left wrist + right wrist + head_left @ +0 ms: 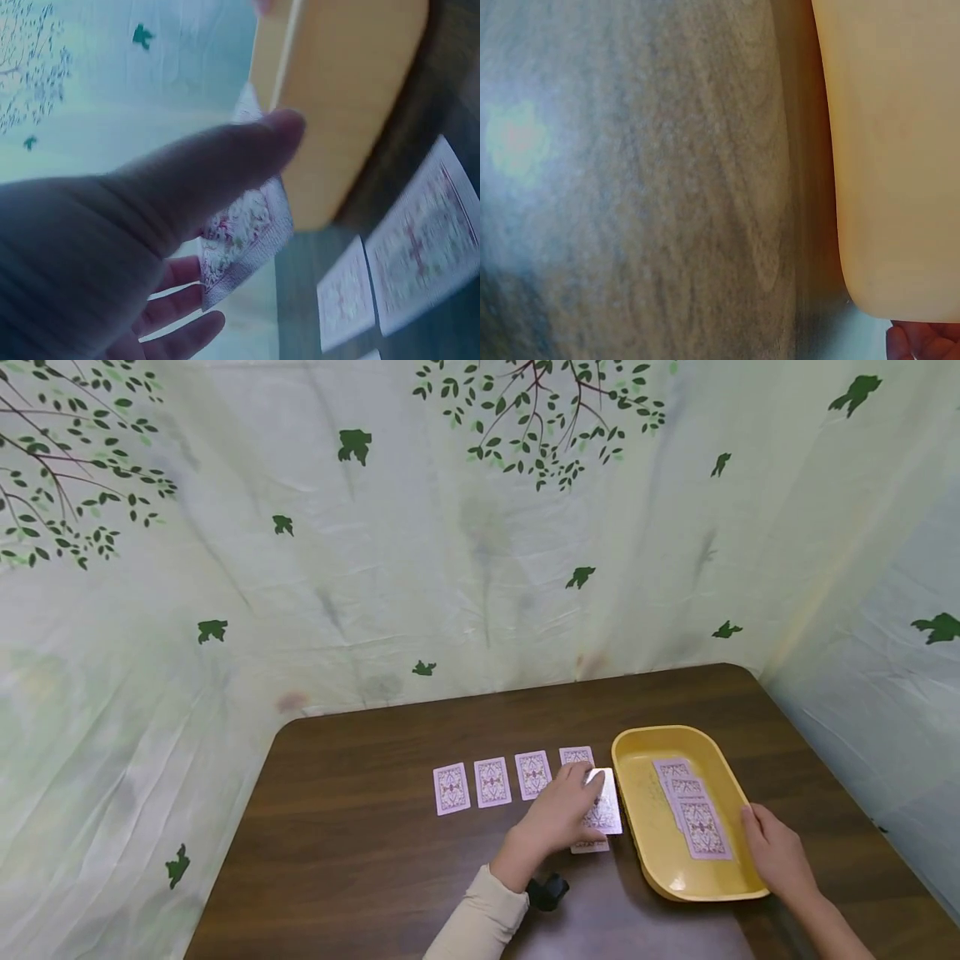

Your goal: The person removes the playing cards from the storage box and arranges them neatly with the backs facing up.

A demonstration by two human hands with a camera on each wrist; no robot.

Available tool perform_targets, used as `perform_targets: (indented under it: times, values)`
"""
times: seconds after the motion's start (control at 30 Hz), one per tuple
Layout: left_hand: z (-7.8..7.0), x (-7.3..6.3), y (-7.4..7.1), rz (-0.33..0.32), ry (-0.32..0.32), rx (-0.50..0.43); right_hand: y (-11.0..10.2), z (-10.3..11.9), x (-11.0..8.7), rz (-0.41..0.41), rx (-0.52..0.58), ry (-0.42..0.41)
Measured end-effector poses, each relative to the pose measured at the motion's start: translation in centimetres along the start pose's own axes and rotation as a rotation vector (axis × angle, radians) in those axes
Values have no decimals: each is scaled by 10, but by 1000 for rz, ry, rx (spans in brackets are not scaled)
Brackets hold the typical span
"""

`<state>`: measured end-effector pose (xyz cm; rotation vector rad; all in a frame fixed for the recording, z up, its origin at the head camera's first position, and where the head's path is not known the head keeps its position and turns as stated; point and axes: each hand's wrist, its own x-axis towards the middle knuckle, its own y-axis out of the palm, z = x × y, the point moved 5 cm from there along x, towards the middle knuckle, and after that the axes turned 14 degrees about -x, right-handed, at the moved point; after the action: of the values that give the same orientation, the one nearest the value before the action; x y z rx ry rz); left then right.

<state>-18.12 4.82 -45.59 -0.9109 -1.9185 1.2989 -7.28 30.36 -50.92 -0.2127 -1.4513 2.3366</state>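
My left hand (553, 810) pinches a patterned playing card (607, 806) between thumb and fingers, beside the left wall of a yellow plastic tray (654, 864). In the left wrist view the thumb lies across the card's patterned back (251, 225), and the tray's side (345, 112) rises behind it. My right hand (782, 856) holds the tray by its right rim, thumb on top. From the right wrist, the tray's outer wall (900, 172) fills the right side, with fingertips (922, 343) low in the corner. Inside the tray, three cards (705, 831) overlap, backs up.
Left of the tray, face-down cards (452, 789) lie in a row on the dark wooden table (345, 835). My left hand partly covers a card (576, 755) behind it and another (591, 847) below. A leaf-printed cloth (480, 568) hangs behind the table.
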Motion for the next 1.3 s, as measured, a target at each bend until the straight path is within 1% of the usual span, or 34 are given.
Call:
perform_targets:
  times: [0.13, 0.23, 0.37, 0.47, 0.57, 0.7, 0.83, 1.0, 1.17, 1.3]
  values:
    - [18, -14, 3, -5, -32, 0, 0, 1, 0, 3, -2, 2]
    - [30, -24, 7, 11, -64, -16, 1, 1, 0, 12, -3, 5]
    - [39, -35, 12, 34, -88, -28, 1, 0, 0, 19, -3, 7]
    - [41, -41, 15, 41, -94, -34, 1, -1, 0, 18, -2, 6]
    - [42, -46, 20, 36, -104, -30, 2, -2, 0, 18, -3, -1]
    - [45, -52, 26, 22, -113, 3, 2, -2, 0, 31, -1, -4]
    - [49, -56, 32, 27, -121, 25, 1, -1, -1, 23, 1, -4]
    - [51, -59, 37, 53, -147, 7, -2, 0, 0, 1, 1, -15]
    - [53, -63, 41, 63, -139, -23, -2, 1, 0, 11, -2, -13]
    - [55, -66, 42, 58, -130, -35, 0, 1, 0, 11, -2, -12]
